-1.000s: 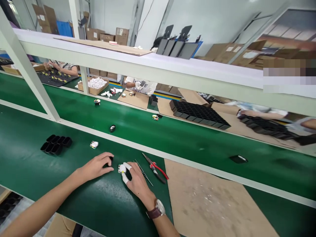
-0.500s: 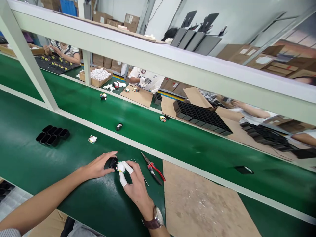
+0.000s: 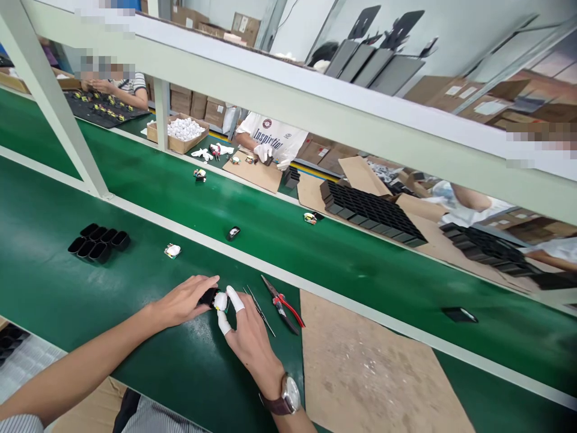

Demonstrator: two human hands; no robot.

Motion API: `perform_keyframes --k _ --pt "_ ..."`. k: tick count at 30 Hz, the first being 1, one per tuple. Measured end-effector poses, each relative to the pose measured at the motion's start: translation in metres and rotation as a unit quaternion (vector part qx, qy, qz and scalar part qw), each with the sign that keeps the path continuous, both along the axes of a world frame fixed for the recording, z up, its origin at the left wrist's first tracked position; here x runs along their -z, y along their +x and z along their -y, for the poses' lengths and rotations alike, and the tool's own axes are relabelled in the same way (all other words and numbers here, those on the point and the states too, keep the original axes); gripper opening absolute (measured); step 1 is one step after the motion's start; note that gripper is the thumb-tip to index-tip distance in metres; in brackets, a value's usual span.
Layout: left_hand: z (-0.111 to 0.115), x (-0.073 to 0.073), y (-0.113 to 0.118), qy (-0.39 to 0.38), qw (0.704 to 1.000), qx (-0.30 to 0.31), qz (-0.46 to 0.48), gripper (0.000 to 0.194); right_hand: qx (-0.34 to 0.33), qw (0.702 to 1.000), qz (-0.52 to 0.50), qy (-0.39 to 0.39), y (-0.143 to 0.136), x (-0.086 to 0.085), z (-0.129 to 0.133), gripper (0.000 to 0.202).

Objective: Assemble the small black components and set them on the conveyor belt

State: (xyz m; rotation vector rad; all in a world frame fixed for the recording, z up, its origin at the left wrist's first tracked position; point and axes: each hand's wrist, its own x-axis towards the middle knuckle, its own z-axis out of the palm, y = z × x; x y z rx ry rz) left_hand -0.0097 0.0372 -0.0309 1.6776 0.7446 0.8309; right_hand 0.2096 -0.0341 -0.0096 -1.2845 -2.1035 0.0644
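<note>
Around a small black plastic case (image 3: 208, 297) my left hand (image 3: 184, 300) is closed, holding it just above the green bench. A small circuit board (image 3: 220, 301) with a white pad and a bit of yellow sits at the case's open end, partly inside it. My right hand (image 3: 247, 334), with white finger cots on thumb and forefinger, grips the board's outer end. How deep the board reaches into the case is hidden. Tweezers (image 3: 260, 311) and red-handled pliers (image 3: 282, 305) lie just right of my right hand. Another circuit board (image 3: 172, 250) rests beyond my left hand.
Several empty black cases (image 3: 98, 243) stand grouped at the left. A stained cardboard sheet (image 3: 369, 373) covers the bench at right. Beyond a pale rail (image 3: 252, 264), a green belt (image 3: 274, 246) carries several parts. Co-workers sit across it, beneath a shelf beam (image 3: 288, 102).
The board and the black case have come closer together, with the board's wires now less visible. Parts on the belt have shifted to the right.
</note>
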Motion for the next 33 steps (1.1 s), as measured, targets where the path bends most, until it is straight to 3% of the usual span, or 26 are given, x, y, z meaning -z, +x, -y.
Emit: perform_keyframes --k 11,15,20,26,30,33 --pt "0.003 0.004 0.0 0.127 0.99 -0.002 -0.066 0.061 -0.01 0.998 0.046 -0.053 -0.005 -0.009 -0.001 0.05" --pt "0.003 0.006 0.001 0.103 0.991 -0.008 -0.089 0.075 -0.006 0.999 0.034 -0.036 0.003 -0.004 0.0 0.054" --pt "0.002 0.01 0.002 0.05 0.991 0.01 -0.123 0.079 -0.013 0.999 0.048 -0.009 0.002 0.004 0.0 0.029" --pt "-0.001 0.009 0.0 0.065 0.979 0.049 -0.188 0.08 0.003 0.991 0.126 -0.046 -0.013 0.003 -0.006 0.014" --pt "0.0 0.007 -0.001 0.08 0.977 0.052 -0.192 0.082 -0.021 0.996 0.056 -0.067 -0.009 0.005 -0.007 0.02" --pt "0.0 0.006 -0.002 0.119 0.974 0.036 -0.188 0.069 0.0 0.998 -0.014 -0.061 0.003 0.012 -0.002 0.028"
